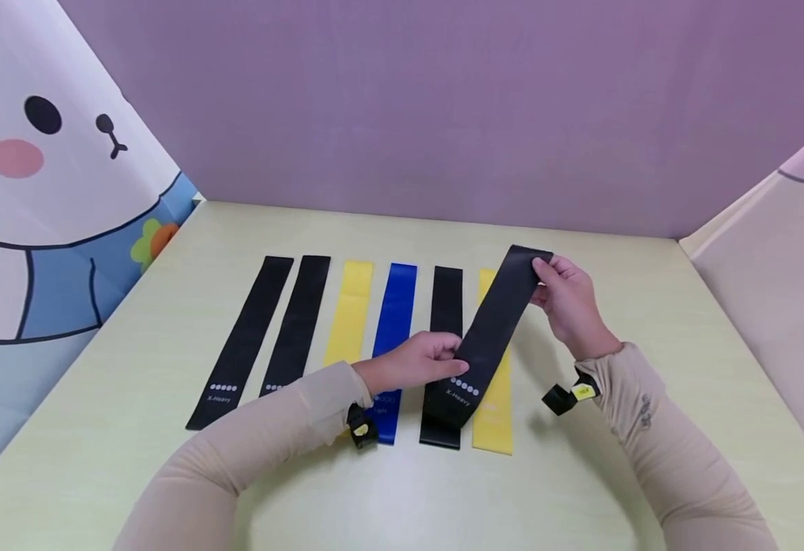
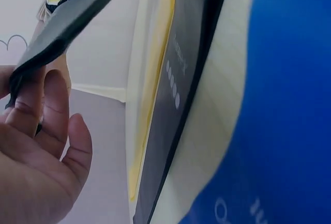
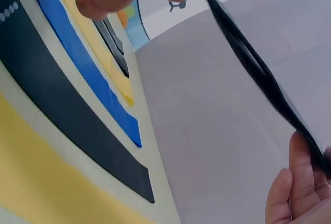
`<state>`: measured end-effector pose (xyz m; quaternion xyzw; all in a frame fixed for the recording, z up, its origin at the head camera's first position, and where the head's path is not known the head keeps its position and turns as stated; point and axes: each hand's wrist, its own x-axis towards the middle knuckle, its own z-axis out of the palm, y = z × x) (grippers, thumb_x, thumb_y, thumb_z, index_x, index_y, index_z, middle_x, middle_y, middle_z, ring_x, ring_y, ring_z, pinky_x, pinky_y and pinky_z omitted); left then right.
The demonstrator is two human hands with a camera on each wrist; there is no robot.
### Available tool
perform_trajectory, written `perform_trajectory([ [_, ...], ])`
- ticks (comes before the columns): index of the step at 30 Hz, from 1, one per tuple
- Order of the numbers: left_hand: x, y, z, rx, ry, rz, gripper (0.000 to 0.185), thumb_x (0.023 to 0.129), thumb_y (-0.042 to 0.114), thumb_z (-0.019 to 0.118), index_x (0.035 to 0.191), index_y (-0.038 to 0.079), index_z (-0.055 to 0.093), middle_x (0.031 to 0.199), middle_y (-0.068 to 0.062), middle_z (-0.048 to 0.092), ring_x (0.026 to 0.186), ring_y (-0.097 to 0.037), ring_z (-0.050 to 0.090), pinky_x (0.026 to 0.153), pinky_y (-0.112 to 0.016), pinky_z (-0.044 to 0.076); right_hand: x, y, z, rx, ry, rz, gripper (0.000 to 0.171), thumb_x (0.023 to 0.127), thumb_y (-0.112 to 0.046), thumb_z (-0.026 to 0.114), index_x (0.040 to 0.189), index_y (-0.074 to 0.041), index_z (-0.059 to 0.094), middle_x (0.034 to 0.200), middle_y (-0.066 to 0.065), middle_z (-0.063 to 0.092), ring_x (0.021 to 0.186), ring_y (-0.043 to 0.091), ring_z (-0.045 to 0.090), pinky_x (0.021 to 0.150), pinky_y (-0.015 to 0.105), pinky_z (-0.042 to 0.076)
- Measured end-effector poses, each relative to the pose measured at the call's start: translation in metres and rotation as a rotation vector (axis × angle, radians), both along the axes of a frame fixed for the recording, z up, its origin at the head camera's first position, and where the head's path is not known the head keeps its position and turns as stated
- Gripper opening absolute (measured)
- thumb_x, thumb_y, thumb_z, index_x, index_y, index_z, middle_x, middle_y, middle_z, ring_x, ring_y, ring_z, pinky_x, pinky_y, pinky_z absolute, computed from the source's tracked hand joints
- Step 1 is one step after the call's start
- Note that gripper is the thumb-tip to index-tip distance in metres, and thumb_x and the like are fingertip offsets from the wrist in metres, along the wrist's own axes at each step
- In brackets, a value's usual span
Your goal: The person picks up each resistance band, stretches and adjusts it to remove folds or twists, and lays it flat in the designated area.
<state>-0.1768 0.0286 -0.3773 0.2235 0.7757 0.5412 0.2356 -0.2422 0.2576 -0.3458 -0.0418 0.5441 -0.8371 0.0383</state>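
A black resistance band [image 1: 493,329] marked "X-Heavy" is held tilted above the table. My left hand [image 1: 419,360] pinches its left edge near the lower, printed end. At the top right corner my right hand [image 1: 570,302] pinches it between thumb and fingers. The right wrist view shows the held band [image 3: 258,74] nearly edge-on, its two layers slightly parted. Beneath it lie another black band [image 1: 446,295] and a yellow band [image 1: 495,428], both partly hidden. Left of these, a blue band [image 1: 395,298] marked "Light" lies partly under my left forearm.
Farther left on the pale table [image 1: 133,367] lie a yellow band [image 1: 349,314] and two black bands, one outermost [image 1: 243,337] and one inner [image 1: 300,314]. A purple backdrop [image 1: 429,115] rises behind, with a cartoon-printed cloth [image 1: 44,199] at the left.
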Motion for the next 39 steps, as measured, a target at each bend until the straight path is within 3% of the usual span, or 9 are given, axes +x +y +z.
perform_trajectory([
  [5, 0.001, 0.008, -0.001, 0.035, -0.095, 0.026, 0.023, 0.092, 0.004, 0.062, 0.115, -0.002, 0.06, 0.076, -0.005, 0.066, 0.06, -0.012, 0.053, 0.056, -0.021, 0.042, -0.006, 0.008, 0.002, -0.013, 0.018, 0.021, 0.016, 0.097, 0.001, 0.05, 0.105, -0.011, 0.057, 0.075, 0.002, 0.072, 0.061, 0.013, 0.069, 0.061, 0.024, 0.055],
  [8, 0.002, 0.013, -0.002, 0.052, -0.164, 0.044, 0.031, 0.09, 0.003, 0.064, 0.121, 0.0, 0.057, 0.096, -0.01, 0.071, 0.079, -0.013, 0.065, 0.065, -0.025, 0.053, -0.011, 0.012, 0.003, 0.028, 0.034, 0.025, 0.023, 0.096, 0.002, 0.051, 0.113, -0.013, 0.054, 0.074, 0.002, 0.072, 0.06, 0.012, 0.068, 0.061, 0.024, 0.054],
  [11, 0.003, 0.019, -0.003, 0.056, -0.221, 0.069, 0.036, 0.089, 0.002, 0.066, 0.124, 0.002, 0.056, 0.101, -0.011, 0.071, 0.084, -0.017, 0.067, 0.066, -0.03, 0.055, -0.015, 0.018, 0.004, 0.082, 0.038, 0.031, 0.032, 0.096, 0.002, 0.051, 0.123, -0.015, 0.051, 0.074, 0.001, 0.072, 0.058, 0.012, 0.068, 0.06, 0.023, 0.054],
  [17, 0.007, 0.033, -0.003, 0.093, -0.283, 0.133, 0.052, 0.088, 0.0, 0.066, 0.137, 0.006, 0.047, 0.099, -0.009, 0.07, 0.083, -0.02, 0.067, 0.067, -0.033, 0.056, -0.021, 0.028, 0.008, 0.162, 0.027, 0.048, 0.057, 0.097, 0.002, 0.05, 0.148, -0.011, 0.03, 0.076, -0.001, 0.072, 0.057, 0.012, 0.067, 0.059, 0.023, 0.054],
  [24, 0.007, 0.044, 0.002, 0.137, -0.296, 0.196, 0.074, 0.089, -0.001, 0.065, 0.15, 0.025, 0.032, 0.091, -0.007, 0.069, 0.077, -0.019, 0.067, 0.063, -0.033, 0.056, -0.027, 0.036, 0.016, 0.231, 0.014, 0.038, 0.072, 0.097, 0.004, 0.047, 0.155, -0.013, 0.008, 0.073, -0.004, 0.072, 0.054, 0.01, 0.066, 0.058, 0.022, 0.054],
  [35, 0.008, 0.065, 0.003, 0.193, -0.337, 0.196, 0.077, 0.088, -0.003, 0.064, 0.15, 0.027, 0.031, 0.086, -0.008, 0.068, 0.071, -0.018, 0.065, 0.058, -0.029, 0.054, -0.035, 0.051, 0.016, 0.344, -0.008, 0.076, 0.074, 0.097, 0.002, 0.047, 0.155, -0.016, 0.005, 0.066, -0.005, 0.069, 0.054, 0.008, 0.064, 0.059, 0.02, 0.053],
  [39, 0.01, 0.081, 0.0, 0.24, -0.358, 0.217, 0.082, 0.087, -0.007, 0.064, 0.152, 0.025, 0.026, 0.075, -0.006, 0.062, 0.063, -0.015, 0.06, 0.053, -0.027, 0.051, -0.038, 0.062, 0.016, 0.447, -0.022, 0.111, 0.074, 0.098, -0.002, 0.049, 0.155, -0.017, 0.004, 0.061, -0.006, 0.063, 0.052, 0.006, 0.06, 0.06, 0.019, 0.052],
])
